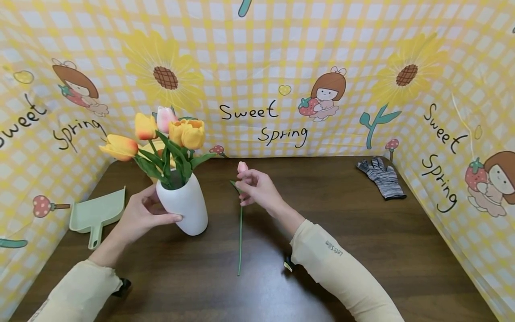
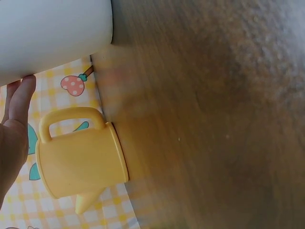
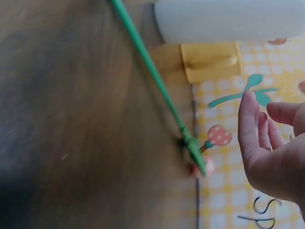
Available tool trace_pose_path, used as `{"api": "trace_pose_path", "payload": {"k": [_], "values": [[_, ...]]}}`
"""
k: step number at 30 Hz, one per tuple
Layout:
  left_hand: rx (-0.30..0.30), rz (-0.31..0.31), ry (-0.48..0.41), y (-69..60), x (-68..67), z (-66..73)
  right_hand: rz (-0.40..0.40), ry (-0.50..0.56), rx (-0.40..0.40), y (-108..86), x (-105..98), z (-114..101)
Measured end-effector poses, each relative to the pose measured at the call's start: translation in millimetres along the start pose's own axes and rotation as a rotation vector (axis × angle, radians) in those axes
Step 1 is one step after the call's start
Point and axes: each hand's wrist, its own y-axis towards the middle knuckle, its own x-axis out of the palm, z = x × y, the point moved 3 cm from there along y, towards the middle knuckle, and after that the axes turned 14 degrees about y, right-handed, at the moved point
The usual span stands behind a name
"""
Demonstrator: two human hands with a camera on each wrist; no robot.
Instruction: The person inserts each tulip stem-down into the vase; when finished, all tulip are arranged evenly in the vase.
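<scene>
A white vase (image 1: 183, 205) holds several artificial tulips (image 1: 189, 134), mostly yellow, one pink and white. My left hand (image 1: 141, 214) grips the vase from its left side, thumb across the front; its other fingers are partly hidden behind. In the left wrist view, fingertips touch the vase (image 2: 52, 38). A single pink tulip (image 1: 240, 237) with a long green stem lies on the table, right of the vase. Above it hovers my right hand (image 1: 259, 190), fingers loosely bent. The right wrist view shows this hand (image 3: 271, 152) apart from the tulip stem (image 3: 152, 71), holding nothing.
A yellow watering can (image 2: 83, 157) stands behind the vase, near the back edge. The pale green dustpan (image 1: 98, 212) lies at the left. At the far right is a grey knitted glove (image 1: 382, 179). Checkered cloth (image 1: 249, 67) walls off the brown table's (image 1: 342, 201) back and sides.
</scene>
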Motion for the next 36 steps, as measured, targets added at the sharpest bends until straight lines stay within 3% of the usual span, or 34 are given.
{"api": "trace_pose_path", "payload": {"k": [9,22,31,36], "values": [[0.005,0.000,-0.016,-0.6,0.3,-2.4,0.028,-0.025,0.107,4.6,-16.1,21.4],[-0.007,-0.010,-0.035,-0.6,-2.3,-0.3,0.084,-0.130,0.283,8.7,-19.7,35.4],[-0.010,-0.005,-0.043,-3.0,-5.3,-0.3,0.101,-0.362,0.314,20.3,-14.1,41.4],[-0.007,-0.020,-0.060,-3.4,-1.9,0.4,0.148,-0.424,0.319,18.4,-13.0,44.1]]}}
